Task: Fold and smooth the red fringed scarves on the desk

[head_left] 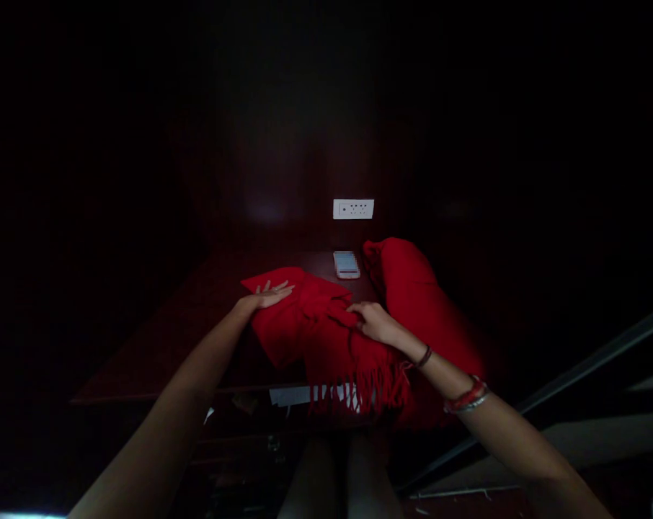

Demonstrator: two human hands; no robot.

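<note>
A red fringed scarf [283,328] lies partly spread and bunched on the dark table, its fringe hanging over the front edge. My left hand [273,294] rests flat on the scarf's left part, fingers spread. Toward the scarf's right side, my right hand [374,321] has its fingers curled and closed on a bunched fold of the cloth. A second heap of red cloth [418,295] lies just right of my right hand, reaching from the back of the table to the front.
A phone with a lit screen [347,264] lies behind the scarf. On the wall above it is a white power socket [353,209]. The dark tabletop [158,353] extends to the left. Pale papers [291,396] show in a space below the front edge. The surroundings are very dark.
</note>
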